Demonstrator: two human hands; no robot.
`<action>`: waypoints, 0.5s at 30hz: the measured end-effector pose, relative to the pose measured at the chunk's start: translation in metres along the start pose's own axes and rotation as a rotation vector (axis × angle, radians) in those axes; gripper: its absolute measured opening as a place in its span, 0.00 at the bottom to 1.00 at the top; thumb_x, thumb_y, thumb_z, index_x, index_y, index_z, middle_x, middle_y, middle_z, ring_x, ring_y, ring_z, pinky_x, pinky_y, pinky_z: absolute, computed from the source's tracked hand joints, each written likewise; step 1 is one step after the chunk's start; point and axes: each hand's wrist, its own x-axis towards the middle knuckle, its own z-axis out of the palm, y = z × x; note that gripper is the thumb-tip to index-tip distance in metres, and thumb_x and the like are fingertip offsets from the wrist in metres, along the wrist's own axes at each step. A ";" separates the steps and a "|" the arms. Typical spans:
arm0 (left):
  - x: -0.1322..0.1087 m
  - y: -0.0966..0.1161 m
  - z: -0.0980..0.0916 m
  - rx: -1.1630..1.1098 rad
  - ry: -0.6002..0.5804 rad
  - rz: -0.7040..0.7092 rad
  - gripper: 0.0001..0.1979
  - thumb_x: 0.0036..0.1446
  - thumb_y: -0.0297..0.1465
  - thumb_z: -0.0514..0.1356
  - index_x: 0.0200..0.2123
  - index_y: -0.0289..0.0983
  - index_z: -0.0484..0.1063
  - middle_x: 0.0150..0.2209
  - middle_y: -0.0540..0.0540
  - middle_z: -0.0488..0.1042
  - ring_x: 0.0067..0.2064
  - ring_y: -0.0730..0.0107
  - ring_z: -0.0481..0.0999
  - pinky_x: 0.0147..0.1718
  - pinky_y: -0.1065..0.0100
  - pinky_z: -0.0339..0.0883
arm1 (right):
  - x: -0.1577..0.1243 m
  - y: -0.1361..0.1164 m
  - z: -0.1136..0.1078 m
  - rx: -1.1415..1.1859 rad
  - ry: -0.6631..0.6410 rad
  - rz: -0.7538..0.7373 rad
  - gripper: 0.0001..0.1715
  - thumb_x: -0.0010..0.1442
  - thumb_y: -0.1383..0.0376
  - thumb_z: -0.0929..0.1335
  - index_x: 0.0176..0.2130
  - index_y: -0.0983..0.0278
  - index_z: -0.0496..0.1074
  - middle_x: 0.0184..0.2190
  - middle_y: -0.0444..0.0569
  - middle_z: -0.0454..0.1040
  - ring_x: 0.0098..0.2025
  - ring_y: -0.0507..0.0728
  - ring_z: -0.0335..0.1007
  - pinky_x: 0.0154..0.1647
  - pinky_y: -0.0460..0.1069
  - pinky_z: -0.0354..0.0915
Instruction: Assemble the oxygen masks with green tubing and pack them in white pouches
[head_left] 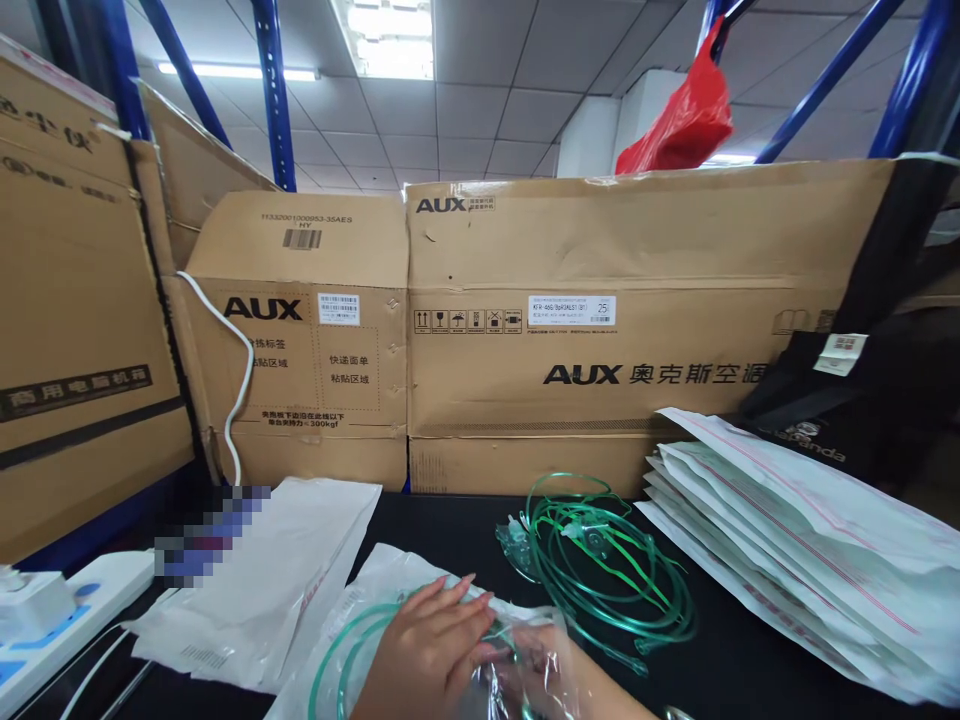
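Note:
At the bottom centre, a clear-fronted plastic bag [401, 562] with a white back holds a coil of green tubing [339, 632]. Across the bag's front lies my left hand [431, 645], palm down, fingers stretched out toward the upper right. My right hand [536, 650] shows dimly through the clear film at the bag's right side; its fingers are mostly hidden by the film and my left hand. Just beyond the bag, a loose coil of green tubing [667, 610] rests on the black table with a clear oxygen mask [596, 540] and bright green straps.
Flat white packets [300, 540] lie at left, beside a white power strip [105, 590]. A stack of white packets [810, 560] fills the right side. Cardboard boxes [487, 400] wall off the back. A white cable [244, 375] hangs at left; a black bag [795, 390] hangs at right.

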 end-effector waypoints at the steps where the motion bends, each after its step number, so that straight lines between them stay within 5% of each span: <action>1: 0.001 -0.002 -0.005 -0.027 0.012 -0.050 0.17 0.57 0.32 0.52 0.50 0.46 0.66 0.52 0.48 0.69 0.54 0.59 0.66 0.50 0.52 0.63 | 0.000 -0.002 0.000 -0.029 0.036 -0.013 0.20 0.49 0.49 0.66 0.28 0.63 0.73 0.20 0.45 0.69 0.24 0.54 0.65 0.26 0.48 0.64; 5: 0.004 -0.020 -0.038 -0.026 0.324 -0.432 0.20 0.57 0.38 0.51 0.53 0.45 0.63 0.59 0.43 0.60 0.60 0.55 0.54 0.54 0.47 0.52 | -0.003 -0.010 -0.008 -0.268 0.296 -0.051 0.24 0.56 0.50 0.60 0.20 0.63 0.68 0.20 0.46 0.68 0.27 0.55 0.65 0.34 0.49 0.63; 9: 0.003 -0.043 -0.066 -0.287 0.526 -0.754 0.30 0.52 0.43 0.54 0.56 0.36 0.57 0.56 0.36 0.63 0.58 0.53 0.59 0.54 0.50 0.53 | -0.005 -0.016 -0.017 -0.347 0.443 -0.041 0.24 0.56 0.50 0.59 0.21 0.63 0.69 0.24 0.47 0.70 0.26 0.55 0.65 0.34 0.49 0.65; 11: 0.001 -0.048 -0.074 -0.637 0.389 -0.889 0.32 0.49 0.44 0.57 0.55 0.35 0.59 0.52 0.36 0.68 0.56 0.51 0.63 0.51 0.52 0.58 | -0.004 -0.015 -0.019 -0.281 0.486 0.028 0.22 0.55 0.49 0.60 0.25 0.62 0.70 0.24 0.46 0.70 0.20 0.52 0.63 0.22 0.47 0.64; 15: -0.002 -0.044 -0.081 -1.200 0.082 -0.893 0.23 0.48 0.42 0.59 0.47 0.37 0.70 0.48 0.42 0.73 0.54 0.54 0.66 0.51 0.58 0.60 | -0.003 -0.012 -0.019 -0.166 0.529 0.120 0.25 0.50 0.44 0.62 0.21 0.63 0.67 0.20 0.43 0.66 0.11 0.47 0.54 0.08 0.43 0.52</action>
